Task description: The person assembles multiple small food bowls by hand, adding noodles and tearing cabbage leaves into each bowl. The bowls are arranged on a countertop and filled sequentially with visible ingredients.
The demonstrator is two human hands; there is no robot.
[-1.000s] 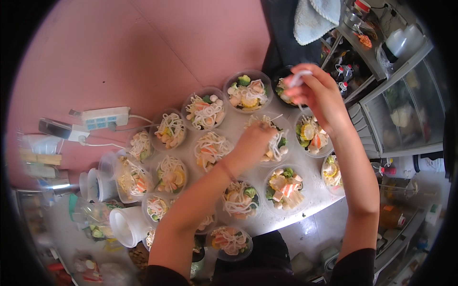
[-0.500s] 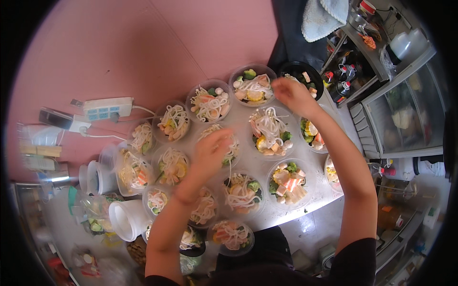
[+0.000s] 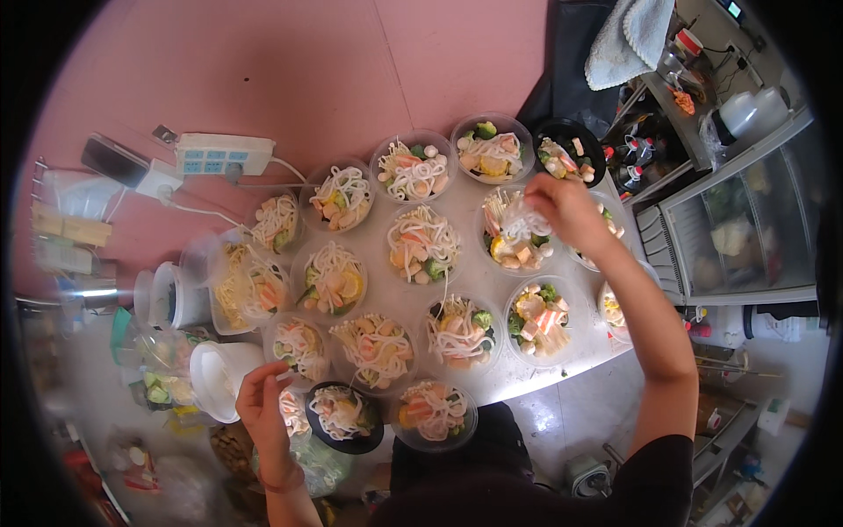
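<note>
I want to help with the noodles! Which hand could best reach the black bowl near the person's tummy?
Probably the left hand: it hovers right beside the black bowl. The right hand is far off, over a clear bowl.

- Noodle bowls cover the table.
- A power strip lies behind its left edge.
- A lidded tub stands at the left edge.

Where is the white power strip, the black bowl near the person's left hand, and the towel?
white power strip point(image 3: 224, 155), head view, middle of its top face
black bowl point(image 3: 344, 418), head view, noodles-filled centre; rim is black
towel point(image 3: 625, 37), head view, middle of the cloth
</note>
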